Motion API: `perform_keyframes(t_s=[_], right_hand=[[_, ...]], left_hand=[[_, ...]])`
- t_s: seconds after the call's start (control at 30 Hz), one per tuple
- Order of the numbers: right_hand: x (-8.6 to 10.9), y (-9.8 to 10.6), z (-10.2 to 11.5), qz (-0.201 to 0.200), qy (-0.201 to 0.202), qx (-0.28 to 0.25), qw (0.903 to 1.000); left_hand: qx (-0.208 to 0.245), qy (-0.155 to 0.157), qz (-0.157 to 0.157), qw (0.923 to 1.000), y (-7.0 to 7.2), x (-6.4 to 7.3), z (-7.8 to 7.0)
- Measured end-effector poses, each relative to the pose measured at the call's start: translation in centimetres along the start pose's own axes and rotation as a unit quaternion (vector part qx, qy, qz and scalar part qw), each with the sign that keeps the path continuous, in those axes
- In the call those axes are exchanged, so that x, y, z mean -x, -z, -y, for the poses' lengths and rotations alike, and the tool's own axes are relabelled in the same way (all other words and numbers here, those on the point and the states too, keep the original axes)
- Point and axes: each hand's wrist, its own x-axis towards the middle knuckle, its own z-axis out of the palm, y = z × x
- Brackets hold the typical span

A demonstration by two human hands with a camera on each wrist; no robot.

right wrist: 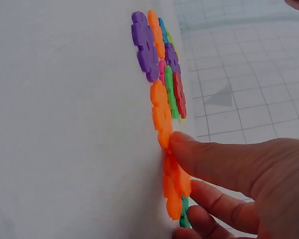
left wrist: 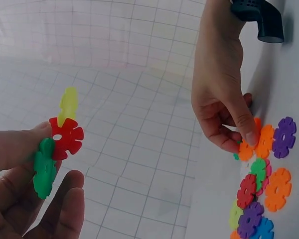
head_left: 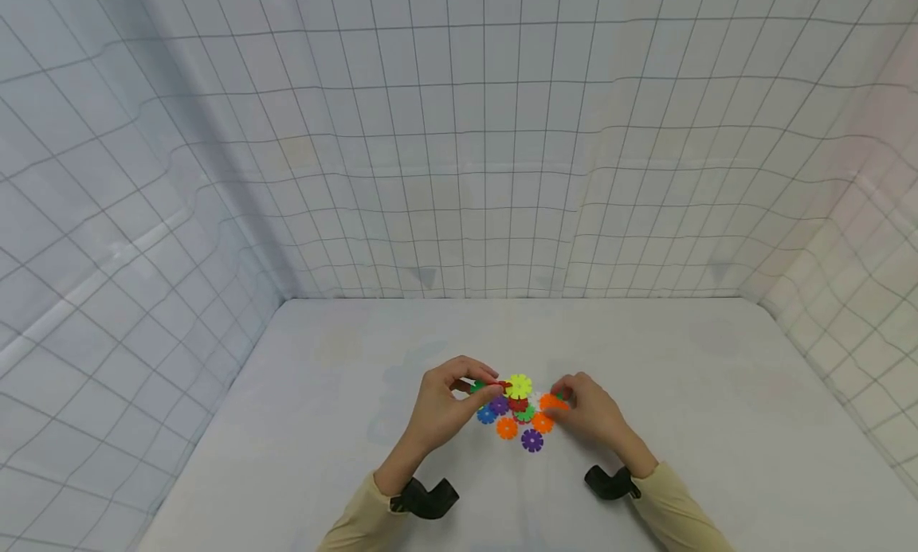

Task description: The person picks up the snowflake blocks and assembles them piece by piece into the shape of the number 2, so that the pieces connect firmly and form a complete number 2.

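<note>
At lower center, my left hand (head_left: pixel 446 406) pinches linked discs (left wrist: pixel 73 139), my right hand (head_left: pixel 592 413) an orange disc (right wrist: pixel 182 180). Likely light, stiff: I'd grip edgewise.

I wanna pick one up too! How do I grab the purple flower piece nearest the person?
Probably pinch the purple flower piece by its near rim, coming from the person's side. It lies flat, with bare table on that side and an orange piece close behind. The notched petals should give fingertips something to catch.
</note>
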Motion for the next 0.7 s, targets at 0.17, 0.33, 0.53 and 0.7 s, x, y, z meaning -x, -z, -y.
perform_keyframes(t_s=[0.17,0.33,0.53,0.7], right_hand=[[0.0,0.1,-0.1,0.002,-0.001,-0.036,0.9993],[-0.1,0.5,0.1,0.019,0.017,-0.07,0.9972],[0.6,2.1,1.9,0.029,0.056,-0.125,0.9902],[1.6,3.9,4.3,0.039,0.09,-0.227,0.9689]], left_hand=[[0.008,-0.012,-0.001,0.9999,0.0,0.0,0.2],[0.014,0.001,-0.011,0.9998,-0.4,0.2,2.3],[0.018,0.007,-0.011,0.9997,-0.4,0.4,3.8],[0.02,-0.006,-0.008,0.9998,-0.1,0.2,2.7]])
